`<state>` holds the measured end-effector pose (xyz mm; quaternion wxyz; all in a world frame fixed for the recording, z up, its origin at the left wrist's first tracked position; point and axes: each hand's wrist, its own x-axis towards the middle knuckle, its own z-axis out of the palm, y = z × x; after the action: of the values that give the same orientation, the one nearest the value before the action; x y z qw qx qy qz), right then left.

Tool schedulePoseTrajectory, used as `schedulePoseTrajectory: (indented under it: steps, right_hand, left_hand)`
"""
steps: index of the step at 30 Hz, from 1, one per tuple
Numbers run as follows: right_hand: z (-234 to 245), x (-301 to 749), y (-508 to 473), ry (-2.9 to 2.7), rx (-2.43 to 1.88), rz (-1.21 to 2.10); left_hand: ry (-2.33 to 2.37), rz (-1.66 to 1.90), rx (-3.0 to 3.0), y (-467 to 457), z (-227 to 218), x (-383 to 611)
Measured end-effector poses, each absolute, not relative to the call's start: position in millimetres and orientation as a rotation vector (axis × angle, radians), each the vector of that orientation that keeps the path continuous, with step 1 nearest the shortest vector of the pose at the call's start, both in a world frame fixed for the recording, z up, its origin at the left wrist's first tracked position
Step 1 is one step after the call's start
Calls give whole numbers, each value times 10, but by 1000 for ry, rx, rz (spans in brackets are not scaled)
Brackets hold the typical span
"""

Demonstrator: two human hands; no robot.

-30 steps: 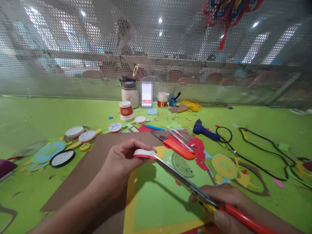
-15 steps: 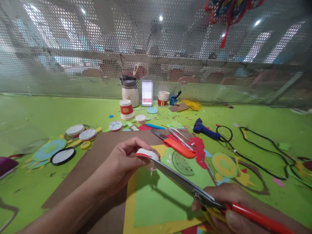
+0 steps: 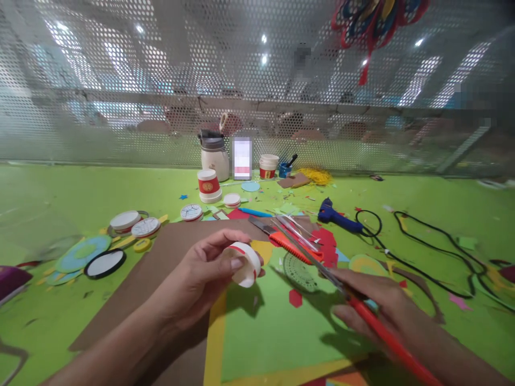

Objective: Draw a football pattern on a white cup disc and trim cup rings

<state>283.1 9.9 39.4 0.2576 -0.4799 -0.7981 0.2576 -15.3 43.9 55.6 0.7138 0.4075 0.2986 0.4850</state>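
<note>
My left hand point(image 3: 213, 265) pinches a cut piece of paper cup point(image 3: 250, 264), white with a red band, its hollow side turned partly toward me. To the right, my right hand point(image 3: 372, 305) is closed around a pair of scissors point(image 3: 354, 300) with red handles. The blades point up and to the left, apart from the cup piece. Below them lie a green sheet point(image 3: 273, 338), a clear protractor point(image 3: 300, 273) and a small red hexagon point(image 3: 295, 298). An orange utility knife point(image 3: 295, 247) rests behind the blades.
Brown card point(image 3: 177, 241) lies under the papers. A blue glue gun point(image 3: 340, 217) with a black cord is on the right. Paper cups point(image 3: 208, 187), a white jug point(image 3: 214, 158) and a phone point(image 3: 242, 158) stand at the back. Cut discs point(image 3: 145, 227) lie on the left.
The scissors have come off the cup piece and swung up and to the right. My left hand has turned the piece so its hollow side shows. A red hexagon now shows on the green sheet.
</note>
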Motion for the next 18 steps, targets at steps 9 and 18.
schedulePoseTrajectory:
  steps: [9, 18]
  right_hand:
    - [283, 2754, 100, -2063, -1354, 701]
    - [645, 2542, 127, -1737, -1018, 1279]
  left_hand:
    - [683, 970, 817, 421, 543, -130]
    - [703, 658, 774, 358, 488, 2]
